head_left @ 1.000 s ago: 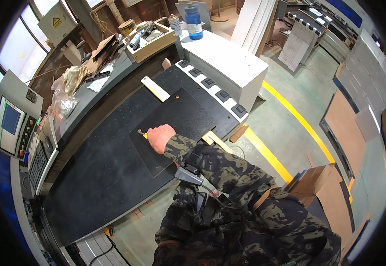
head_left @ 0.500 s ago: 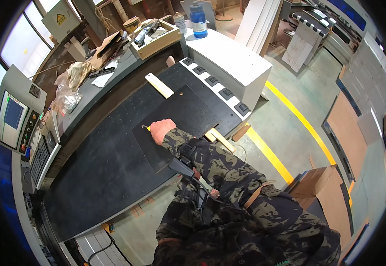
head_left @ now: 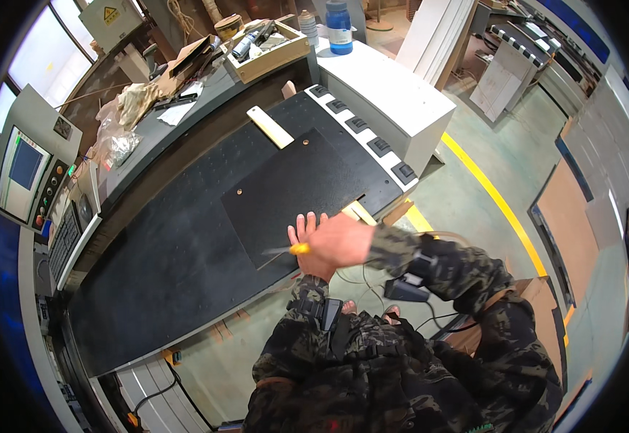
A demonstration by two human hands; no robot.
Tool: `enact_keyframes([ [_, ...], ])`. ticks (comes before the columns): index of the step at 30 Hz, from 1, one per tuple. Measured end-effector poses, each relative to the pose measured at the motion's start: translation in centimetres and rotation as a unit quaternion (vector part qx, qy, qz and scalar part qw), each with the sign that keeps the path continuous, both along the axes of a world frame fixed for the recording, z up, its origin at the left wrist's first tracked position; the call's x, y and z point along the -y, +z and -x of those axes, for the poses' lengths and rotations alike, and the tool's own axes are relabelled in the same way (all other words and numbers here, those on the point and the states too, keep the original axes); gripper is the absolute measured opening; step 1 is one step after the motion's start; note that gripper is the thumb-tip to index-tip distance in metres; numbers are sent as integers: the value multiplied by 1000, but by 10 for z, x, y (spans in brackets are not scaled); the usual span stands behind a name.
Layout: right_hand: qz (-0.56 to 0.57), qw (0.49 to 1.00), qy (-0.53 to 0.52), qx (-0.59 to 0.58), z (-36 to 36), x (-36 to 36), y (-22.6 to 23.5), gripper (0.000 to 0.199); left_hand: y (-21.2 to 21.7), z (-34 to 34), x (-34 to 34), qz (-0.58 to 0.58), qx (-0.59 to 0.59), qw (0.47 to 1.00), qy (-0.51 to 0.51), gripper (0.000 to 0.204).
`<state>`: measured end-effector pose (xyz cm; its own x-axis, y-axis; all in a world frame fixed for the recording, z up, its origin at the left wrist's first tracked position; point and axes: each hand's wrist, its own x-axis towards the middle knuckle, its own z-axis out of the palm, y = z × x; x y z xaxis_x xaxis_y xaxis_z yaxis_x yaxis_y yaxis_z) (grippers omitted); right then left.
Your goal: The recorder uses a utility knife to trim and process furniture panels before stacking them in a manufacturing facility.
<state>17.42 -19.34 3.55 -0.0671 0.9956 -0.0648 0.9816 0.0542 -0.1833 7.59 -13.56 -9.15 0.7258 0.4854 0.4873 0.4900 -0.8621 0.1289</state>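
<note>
A black panel [head_left: 285, 187] lies on the dark worktable, with a brass-coloured round fitting [head_left: 239, 192] near its left corner and another fitting [head_left: 306, 142] near its far edge. My right hand [head_left: 345, 239] is closed round the yellow handle of a screwdriver [head_left: 299, 249]; its thin shaft points left over the panel's near corner and is blurred. Under and beside it, my left hand [head_left: 316, 265] rests at the panel's near edge, fingers stretched out over the black surface. My right hand partly covers the left.
A pale strip [head_left: 270, 128] lies beyond the panel, and another pale strip [head_left: 358, 211] by its right side. Black pads on a white strip [head_left: 379, 147] line the table's right end. A white cabinet [head_left: 387, 86] and a wooden tool tray [head_left: 271, 61] stand behind. The control screen [head_left: 24, 173] is left.
My right hand has drawn back from the left fitting toward me and to the right, taking the screwdriver along. My left hand has come up onto the panel's near edge.
</note>
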Motion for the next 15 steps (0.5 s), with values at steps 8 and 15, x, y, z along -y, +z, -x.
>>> enact_keyframes([
  [8, -38, 963, -156, -214, -127, 75, 41, 35, -3, -7, 5, 49, 59, 997, -11, 41],
  [15, 99, 859, 6, -503, -114, 61, -4, 28, -2, 3, -1, 92, 52, 993, -44, 40],
])
